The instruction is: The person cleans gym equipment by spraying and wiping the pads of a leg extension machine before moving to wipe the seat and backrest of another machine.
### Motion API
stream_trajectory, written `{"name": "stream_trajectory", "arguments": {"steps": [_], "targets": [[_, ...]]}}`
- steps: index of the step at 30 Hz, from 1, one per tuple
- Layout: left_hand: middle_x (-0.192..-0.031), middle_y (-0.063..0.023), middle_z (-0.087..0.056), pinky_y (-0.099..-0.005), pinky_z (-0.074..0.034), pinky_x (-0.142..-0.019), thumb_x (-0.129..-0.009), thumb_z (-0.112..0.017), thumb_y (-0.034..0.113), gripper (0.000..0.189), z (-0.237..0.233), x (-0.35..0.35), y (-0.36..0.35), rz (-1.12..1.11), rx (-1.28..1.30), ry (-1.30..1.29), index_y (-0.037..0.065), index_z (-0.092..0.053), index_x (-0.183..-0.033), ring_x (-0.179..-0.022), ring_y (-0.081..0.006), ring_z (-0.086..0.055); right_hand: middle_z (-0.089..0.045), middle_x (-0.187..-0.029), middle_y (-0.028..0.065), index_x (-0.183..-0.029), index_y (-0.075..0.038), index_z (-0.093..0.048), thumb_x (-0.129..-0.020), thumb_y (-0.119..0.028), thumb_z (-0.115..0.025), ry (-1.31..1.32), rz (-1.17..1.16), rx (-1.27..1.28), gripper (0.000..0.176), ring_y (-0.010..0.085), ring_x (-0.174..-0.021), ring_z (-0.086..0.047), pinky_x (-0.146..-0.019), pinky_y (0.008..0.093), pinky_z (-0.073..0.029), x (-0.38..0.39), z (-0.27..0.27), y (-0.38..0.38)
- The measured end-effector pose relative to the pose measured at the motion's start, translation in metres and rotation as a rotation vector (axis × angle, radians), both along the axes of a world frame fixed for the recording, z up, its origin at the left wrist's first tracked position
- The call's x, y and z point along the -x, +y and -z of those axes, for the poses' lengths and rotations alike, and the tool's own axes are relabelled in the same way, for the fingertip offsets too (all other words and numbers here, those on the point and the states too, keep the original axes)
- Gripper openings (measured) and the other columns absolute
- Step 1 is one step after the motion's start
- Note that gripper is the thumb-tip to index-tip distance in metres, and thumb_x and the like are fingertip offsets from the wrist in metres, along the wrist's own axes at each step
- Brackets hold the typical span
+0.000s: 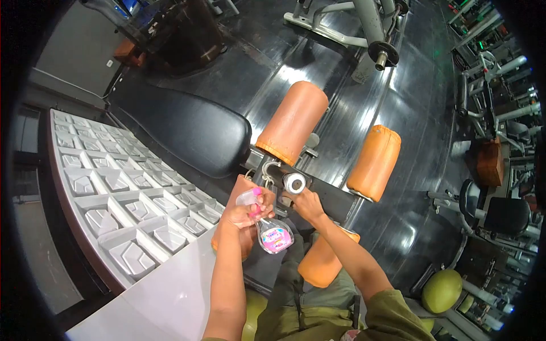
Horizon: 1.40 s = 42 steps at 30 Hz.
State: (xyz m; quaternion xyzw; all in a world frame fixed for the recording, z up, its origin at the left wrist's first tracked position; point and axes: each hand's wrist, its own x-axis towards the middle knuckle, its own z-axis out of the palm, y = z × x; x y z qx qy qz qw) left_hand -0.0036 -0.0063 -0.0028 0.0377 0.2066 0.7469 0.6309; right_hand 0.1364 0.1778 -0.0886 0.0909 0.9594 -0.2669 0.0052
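Note:
My left hand (pixel 248 211) is wrapped round the neck of a clear spray bottle (pixel 276 237) with a pink trigger and a colourful label. The bottle hangs tilted below the fingers. My right hand (pixel 303 203) is closed beside the round metal end (pixel 294 183) of a bar on the exercise bench; what its fingers hold, if anything, is hidden. Around both hands are orange roller pads: a large one (pixel 296 121) above, one (pixel 374 162) at the right and one (pixel 324 260) below. Another pad is partly behind my left hand.
A black padded bench (pixel 187 133) extends to the upper left. White patterned panelling (pixel 136 207) runs along the left side. A grey machine frame (pixel 372 25) stands at the top, more gym machines (pixel 500 213) at the right, and a green ball-like pad (pixel 442 291) at the lower right.

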Motion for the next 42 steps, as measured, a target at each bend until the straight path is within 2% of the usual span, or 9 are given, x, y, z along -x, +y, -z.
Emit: {"name": "stream_trajectory", "arguments": {"steps": [5, 10, 13, 14, 21, 25, 30, 36, 42], "targets": [[-0.078, 0.0018, -0.059, -0.0377, -0.039, -0.078, -0.074, -0.082, 0.022, 0.028, 0.0, -0.002, 0.0, -0.005, 0.0, 0.0, 0.016, -0.06, -0.09, -0.062, -0.0138, -0.049, -0.055, -0.11, 0.0071, -0.1, -0.02, -0.074, -0.078, -0.014, -0.064, -0.329, -0.029, -0.112, 0.025, 0.026, -0.088, -0.066, -0.068, 0.0391, -0.054, -0.001, 0.018, 0.005], [-0.078, 0.0015, -0.06, -0.0369, -0.038, -0.078, -0.073, -0.083, 0.021, 0.029, -0.002, -0.001, 0.002, 0.011, -0.029, -0.024, 0.016, -0.061, -0.091, -0.061, -0.0126, -0.048, -0.057, -0.118, 0.0089, -0.102, -0.014, -0.07, -0.072, -0.011, -0.068, -0.039, 0.039, 0.08, 0.031, 0.0274, -0.106, -0.06, -0.075, 0.0442, -0.053, 0.007, -0.001, -0.007], [-0.078, 0.0016, -0.06, -0.0366, -0.038, -0.079, -0.072, -0.084, 0.02, 0.029, -0.007, 0.002, 0.003, 0.023, -0.031, -0.012, 0.016, -0.062, -0.091, -0.061, -0.0122, -0.048, -0.067, -0.094, 0.0126, -0.107, -0.02, -0.068, -0.07, -0.007, -0.069, 0.079, 0.03, 0.041, 0.04, 0.0326, -0.082, -0.067, -0.07, 0.0438, -0.055, 0.013, -0.012, -0.003], [-0.078, 0.0016, -0.06, -0.0365, -0.038, -0.079, -0.072, -0.084, 0.02, 0.029, -0.007, 0.002, 0.003, 0.024, -0.025, -0.01, 0.016, -0.062, -0.09, -0.061, -0.0122, -0.048, -0.059, -0.11, 0.0105, -0.099, -0.012, -0.069, -0.071, -0.009, -0.068, -0.049, 0.016, 0.042, 0.028, 0.0285, -0.1, -0.063, -0.074, 0.0434, -0.055, 0.011, -0.017, -0.001], [-0.079, 0.0013, -0.06, -0.0358, -0.039, -0.08, -0.072, -0.084, 0.019, 0.03, -0.009, 0.002, 0.005, 0.041, -0.051, -0.007, 0.016, -0.061, -0.091, -0.062, -0.0122, -0.048, -0.064, -0.106, 0.0075, -0.105, -0.017, -0.07, -0.069, -0.01, -0.072, -0.26, 0.147, 0.046, 0.036, 0.0325, -0.087, -0.067, -0.076, 0.0438, -0.054, -0.001, -0.013, 0.014], [-0.082, 0.0014, -0.061, -0.0366, -0.04, -0.082, -0.074, -0.083, 0.02, 0.029, 0.0, 0.0, 0.001, 0.031, -0.001, 0.027, 0.016, -0.061, -0.093, -0.065, -0.0123, -0.048, -0.064, -0.098, 0.0157, -0.107, -0.015, -0.068, -0.073, -0.018, -0.075, -0.074, 0.357, 0.383, 0.036, 0.039, -0.09, -0.063, -0.078, 0.0452, -0.051, -0.012, -0.057, 0.018], [-0.084, 0.0, -0.061, -0.0373, -0.048, -0.082, -0.085, -0.073, 0.02, 0.019, 0.013, -0.009, -0.003, -0.002, 0.192, 0.147, 0.012, -0.061, -0.098, -0.071, -0.0144, -0.055, -0.067, -0.11, 0.0083, -0.116, 0.002, -0.062, -0.09, -0.035, -0.066, 0.045, 0.671, 1.052, 0.045, 0.0115, -0.098, -0.057, -0.088, 0.028, -0.044, -0.052, -0.1, 0.025], [-0.08, -0.0001, -0.063, -0.0222, -0.044, -0.058, -0.089, -0.07, 0.026, 0.023, -0.025, -0.055, 0.027, 0.001, 0.58, 0.563, 0.006, -0.066, -0.101, -0.063, -0.0063, -0.053, -0.063, -0.119, 0.0078, -0.124, -0.005, -0.057, -0.096, -0.036, -0.053, 0.178, 0.909, 1.803, 0.043, 0.0206, -0.107, -0.061, -0.094, 0.0351, -0.047, -0.13, -0.137, 0.045], [-0.077, -0.0009, -0.063, -0.0215, -0.04, -0.051, -0.09, -0.069, 0.026, 0.026, -0.097, -0.123, 0.077, -0.113, 0.597, 0.856, 0.003, -0.067, -0.103, -0.056, -0.005, -0.051, -0.061, -0.121, 0.0081, -0.129, -0.008, -0.051, -0.095, -0.043, -0.049, 0.394, 0.917, 1.879, 0.049, 0.0237, -0.106, -0.062, -0.094, 0.0414, -0.049, -0.18, -0.185, 0.068]]}}
